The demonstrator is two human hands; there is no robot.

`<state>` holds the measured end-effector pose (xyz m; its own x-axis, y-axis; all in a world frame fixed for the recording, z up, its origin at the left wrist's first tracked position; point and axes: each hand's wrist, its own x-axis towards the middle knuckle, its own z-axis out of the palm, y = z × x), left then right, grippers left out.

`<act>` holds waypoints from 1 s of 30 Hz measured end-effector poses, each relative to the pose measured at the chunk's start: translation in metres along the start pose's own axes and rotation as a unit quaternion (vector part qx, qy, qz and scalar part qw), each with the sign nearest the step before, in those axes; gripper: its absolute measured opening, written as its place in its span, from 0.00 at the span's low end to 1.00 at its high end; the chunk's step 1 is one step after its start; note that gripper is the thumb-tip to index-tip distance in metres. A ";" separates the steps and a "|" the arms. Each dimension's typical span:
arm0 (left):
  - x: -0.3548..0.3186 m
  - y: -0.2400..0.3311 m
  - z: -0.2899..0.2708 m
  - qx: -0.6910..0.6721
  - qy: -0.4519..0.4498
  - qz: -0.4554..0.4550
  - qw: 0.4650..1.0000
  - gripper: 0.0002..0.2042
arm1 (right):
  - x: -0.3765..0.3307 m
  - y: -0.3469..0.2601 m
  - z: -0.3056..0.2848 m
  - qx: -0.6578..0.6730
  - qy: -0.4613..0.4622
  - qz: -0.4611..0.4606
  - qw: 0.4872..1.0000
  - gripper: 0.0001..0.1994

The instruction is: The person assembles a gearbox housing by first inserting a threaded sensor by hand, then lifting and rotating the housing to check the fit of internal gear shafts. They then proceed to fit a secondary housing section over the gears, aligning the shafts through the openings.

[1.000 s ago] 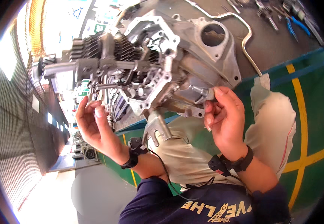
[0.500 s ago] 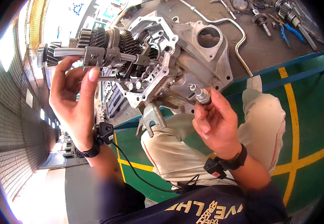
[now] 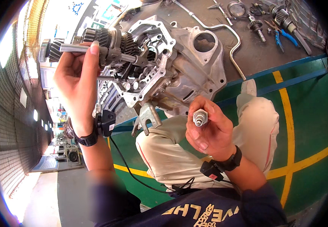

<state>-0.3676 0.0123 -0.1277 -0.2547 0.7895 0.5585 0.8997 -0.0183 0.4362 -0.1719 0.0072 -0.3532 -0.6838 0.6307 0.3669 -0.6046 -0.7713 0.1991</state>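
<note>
Two bare hands are apart and each is occupied. The left hand (image 3: 77, 81) has its fingers under the smooth selector rod (image 3: 72, 48) and its thumb laid over the rod's upper side, closed in what looks like a light pinch. A second ago that hand was below the gear stack, its fingers off the rod; half a second ago it had come up underneath. Now the thumb has crossed over, so the rod appears properly gripped rather than merely touched.

The right hand (image 3: 212, 132) is clamped on a hex-bodied metal plug (image 3: 200, 117), held between thumb and fingers beside the lower edge of the transmission housing (image 3: 188, 73) and apart from it. Its stepped tip pointed up toward the casing earlier; it has since swung round to face the wearer almost end-on, which puts the nose and hexagon in plain sight, as if for a look at its end.

The helical gear cluster (image 3: 99, 36) stands out from the open flange, just behind the left hand, and a forked metal bracket (image 3: 149, 114) hangs below that flange. On the workbench (image 3: 253, 55), a bent metal tube (image 3: 235, 43) lies beyond the housing, and blue-handled pliers (image 3: 289, 37) rest near its far right end.
</note>
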 end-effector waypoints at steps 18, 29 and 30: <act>-0.103 0.048 -0.026 -0.068 -0.024 0.041 0.997 0.21 | -0.002 -0.001 0.004 -0.008 -0.011 0.001 1.000 0.16; -0.168 0.037 0.046 -0.558 -0.097 -0.213 0.796 0.14 | -0.007 0.004 0.001 -0.243 0.071 -0.031 0.967 0.17; -0.167 0.038 0.044 -0.558 -0.094 -0.214 0.796 0.14 | -0.007 0.004 -0.001 -0.264 0.081 -0.053 0.960 0.17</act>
<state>-0.2754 -0.0932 -0.2361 -0.3010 0.9459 0.1208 -0.1582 -0.1744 0.9719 -0.1700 0.0002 -0.3555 -0.6360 0.7409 0.2160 -0.7676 -0.5784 -0.2761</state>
